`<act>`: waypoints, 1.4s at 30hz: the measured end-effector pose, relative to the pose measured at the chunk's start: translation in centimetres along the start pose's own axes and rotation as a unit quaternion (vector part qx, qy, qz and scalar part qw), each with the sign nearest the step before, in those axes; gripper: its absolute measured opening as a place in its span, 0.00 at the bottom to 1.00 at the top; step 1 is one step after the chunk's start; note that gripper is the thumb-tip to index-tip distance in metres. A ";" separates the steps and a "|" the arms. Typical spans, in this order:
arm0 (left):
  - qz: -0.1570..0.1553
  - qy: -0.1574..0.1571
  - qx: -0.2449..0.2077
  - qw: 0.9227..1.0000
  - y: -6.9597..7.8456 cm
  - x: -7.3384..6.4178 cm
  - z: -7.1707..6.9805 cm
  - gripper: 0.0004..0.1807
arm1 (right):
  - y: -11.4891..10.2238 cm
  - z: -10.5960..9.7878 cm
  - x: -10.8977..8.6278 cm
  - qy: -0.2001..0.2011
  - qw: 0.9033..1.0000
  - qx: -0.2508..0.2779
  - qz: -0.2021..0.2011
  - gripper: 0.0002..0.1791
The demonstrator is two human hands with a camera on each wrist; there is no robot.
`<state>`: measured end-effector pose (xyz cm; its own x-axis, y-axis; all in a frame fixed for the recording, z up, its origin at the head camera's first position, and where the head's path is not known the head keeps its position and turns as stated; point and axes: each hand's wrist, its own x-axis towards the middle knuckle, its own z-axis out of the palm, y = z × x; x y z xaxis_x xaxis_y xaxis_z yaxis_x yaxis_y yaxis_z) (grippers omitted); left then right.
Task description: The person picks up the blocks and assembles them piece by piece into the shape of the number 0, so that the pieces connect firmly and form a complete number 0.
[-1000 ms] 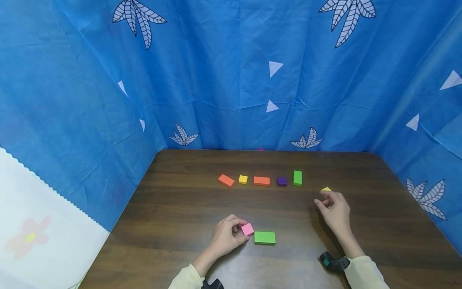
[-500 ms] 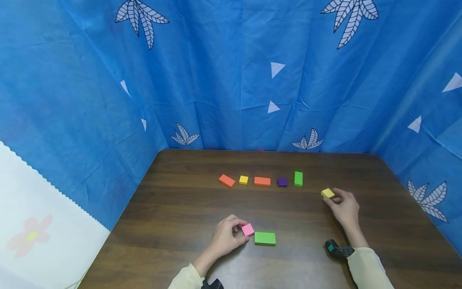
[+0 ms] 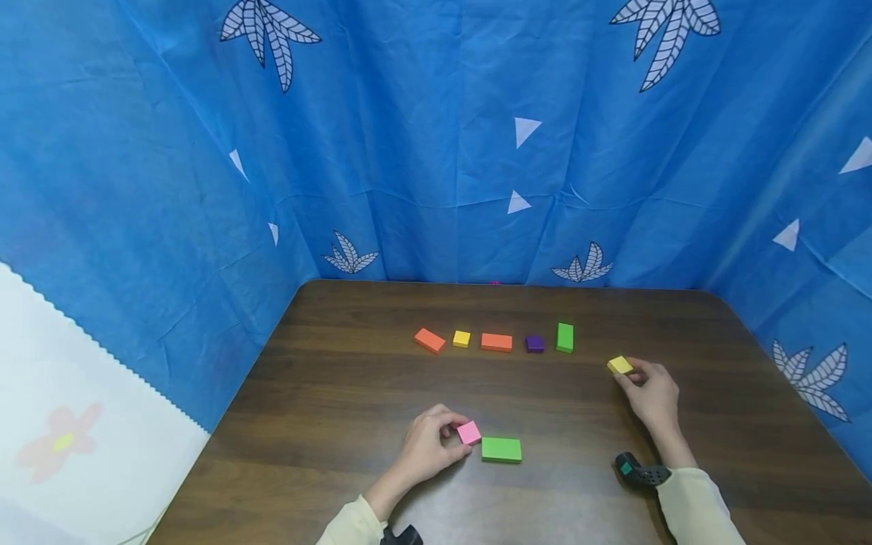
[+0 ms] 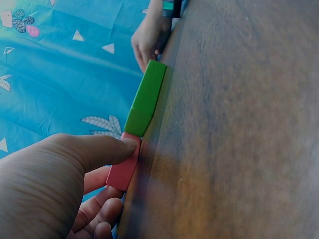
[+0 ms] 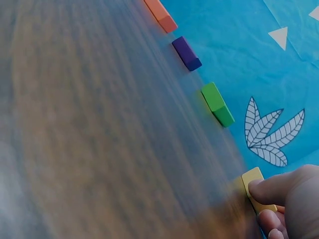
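Observation:
A small pink block (image 3: 468, 433) is pinched between the thumb and fingers of my left hand (image 3: 428, 448) near the middle of the table. Just right of it lies a larger green block (image 3: 501, 450); in the left wrist view the pink block (image 4: 123, 172) and the green block (image 4: 146, 97) look end to end, though whether they touch I cannot tell. Farther right, my right hand (image 3: 652, 393) pinches a small yellow block (image 3: 620, 365), thumb on its near side. The right wrist view shows the thumb pressed on that yellow block (image 5: 254, 180).
Toward the back of the brown table (image 3: 327, 378) runs a loose row: a tilted orange block (image 3: 430, 341), a yellow-orange block (image 3: 461, 339), another orange block (image 3: 496, 343), a purple block (image 3: 534, 344) and a green upright-lying block (image 3: 565, 337). A blue curtain (image 3: 422, 151) hangs behind.
My right hand has shifted slightly right and now pinches the yellow block, which was mostly hidden behind the fingers a second ago. The left hand and pink block stay in place.

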<state>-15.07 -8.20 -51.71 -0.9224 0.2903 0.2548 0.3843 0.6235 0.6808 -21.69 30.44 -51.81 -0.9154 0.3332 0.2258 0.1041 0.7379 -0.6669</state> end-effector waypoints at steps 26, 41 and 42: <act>0.004 -0.001 0.009 1.000 0.1 0.0 -0.3 0.17 | -6.0 1.1 -7.6 -0.084 0.981 0.065 -0.162 0.19; 0.001 0.000 0.006 1.000 0.1 0.0 -0.2 0.17 | -7.8 2.2 -10.4 -0.168 0.962 0.102 -0.188 0.20; 0.001 -0.002 0.007 1.000 0.1 0.0 -0.2 0.17 | -7.8 2.3 -10.5 -0.171 0.962 0.101 -0.188 0.20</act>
<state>-15.05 -8.27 -51.50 -0.9214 0.2941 0.2539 0.3868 0.6325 0.6711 -13.76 19.86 -50.60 -0.9518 -0.1729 0.2532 -0.3046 0.6281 -0.7160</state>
